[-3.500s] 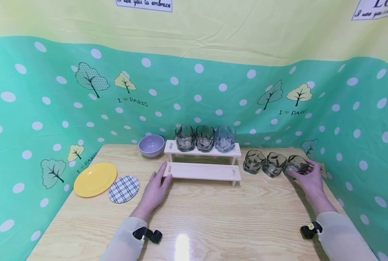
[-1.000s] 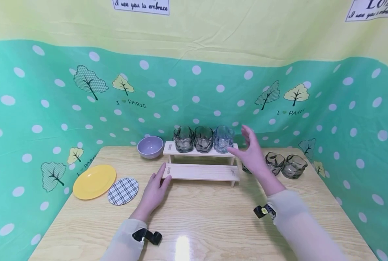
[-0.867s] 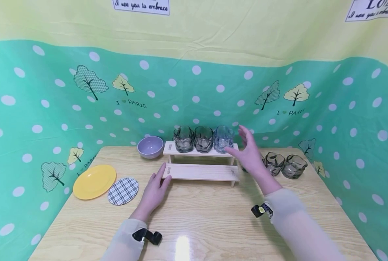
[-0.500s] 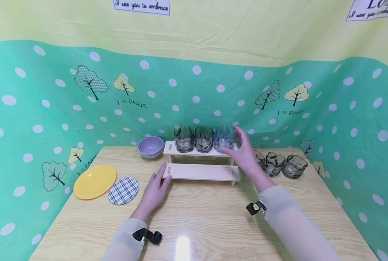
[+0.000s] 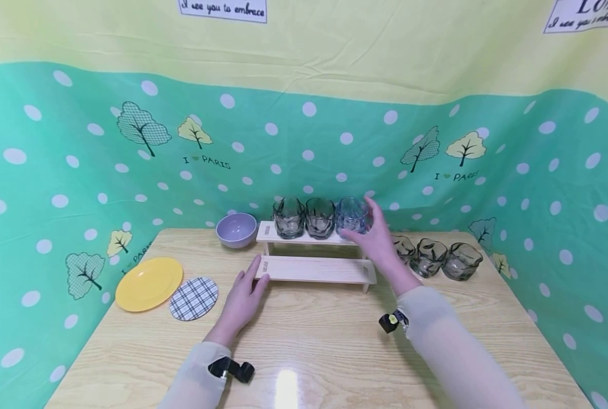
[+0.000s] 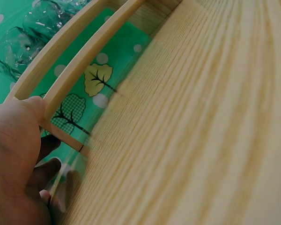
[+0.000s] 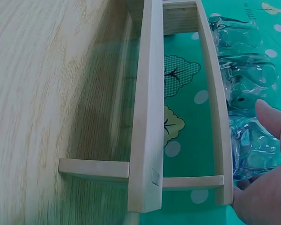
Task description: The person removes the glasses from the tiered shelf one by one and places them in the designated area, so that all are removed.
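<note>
A two-tier wooden rack (image 5: 316, 269) stands near the back of the table. My left hand (image 5: 240, 301) grips the left end of its lower tier, thumb at the front corner and fingers along the end. On the upper tier stand two grey glasses (image 5: 288, 217) and, at the right end, a bluish glass (image 5: 352, 213). My right hand (image 5: 383, 244) is curled round the bluish glass, thumb at its front and fingers at its right side. In the right wrist view the bluish glass (image 7: 255, 150) stands upright on the tier, its far side partly hidden by the hand.
Three smoky brown glasses (image 5: 429, 257) stand right of the rack, the nearest partly behind my right wrist. A purple bowl (image 5: 236, 230) is left of it. A yellow plate (image 5: 149, 284) and a checked round coaster (image 5: 194, 298) lie at left. A patterned curtain (image 5: 304, 142) hangs behind.
My right hand has left the rightmost brown glass, moved left to the upper tier, and now closes round the bluish glass. My left hand stays at the rack's end.
</note>
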A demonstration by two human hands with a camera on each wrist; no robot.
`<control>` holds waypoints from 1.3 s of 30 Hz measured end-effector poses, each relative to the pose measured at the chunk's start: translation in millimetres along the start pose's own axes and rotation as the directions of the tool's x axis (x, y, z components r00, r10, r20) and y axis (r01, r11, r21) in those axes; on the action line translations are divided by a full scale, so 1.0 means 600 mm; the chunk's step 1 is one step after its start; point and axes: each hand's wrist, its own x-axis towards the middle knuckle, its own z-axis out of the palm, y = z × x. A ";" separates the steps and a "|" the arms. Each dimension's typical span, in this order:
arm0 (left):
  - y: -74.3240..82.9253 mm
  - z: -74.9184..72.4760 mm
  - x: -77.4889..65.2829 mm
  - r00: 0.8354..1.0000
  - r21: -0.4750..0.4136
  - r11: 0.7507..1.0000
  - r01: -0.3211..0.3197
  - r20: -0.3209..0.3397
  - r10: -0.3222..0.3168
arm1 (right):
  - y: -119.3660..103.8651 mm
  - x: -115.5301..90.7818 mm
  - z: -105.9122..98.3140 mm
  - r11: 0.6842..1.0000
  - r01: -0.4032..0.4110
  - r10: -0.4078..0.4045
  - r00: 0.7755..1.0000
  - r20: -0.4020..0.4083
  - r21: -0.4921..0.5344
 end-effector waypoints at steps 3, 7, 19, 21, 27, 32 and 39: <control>0.000 0.000 0.000 1.000 0.000 1.000 -0.002 0.000 0.002 | -0.001 0.002 0.003 1.000 -0.018 0.018 1.000 -0.003 -0.018; 0.000 0.000 0.000 1.000 -0.004 1.000 0.000 0.005 0.000 | 0.000 0.003 0.005 0.998 -0.028 0.028 1.000 -0.007 -0.056; 0.001 0.000 -0.002 1.000 -0.010 1.000 -0.001 -0.002 0.001 | 0.003 0.007 0.011 0.996 -0.029 0.027 0.999 -0.023 -0.085; 0.001 -0.001 -0.001 1.000 -0.011 1.000 -0.002 0.001 0.002 | 0.004 0.008 0.012 0.996 -0.025 0.023 0.999 -0.025 -0.087; 0.001 -0.001 -0.001 1.000 -0.016 1.000 0.000 0.003 0.000 | 0.005 0.007 0.012 0.996 -0.014 0.012 0.999 -0.030 -0.088; 0.001 0.000 -0.002 1.000 -0.010 1.000 -0.003 -0.010 0.003 | 0.005 0.007 0.013 0.996 -0.014 0.011 0.999 -0.035 -0.093; 0.000 0.000 -0.001 1.000 -0.009 1.000 0.010 0.002 -0.010 | 0.005 0.008 0.013 0.996 -0.009 0.006 0.999 -0.039 -0.086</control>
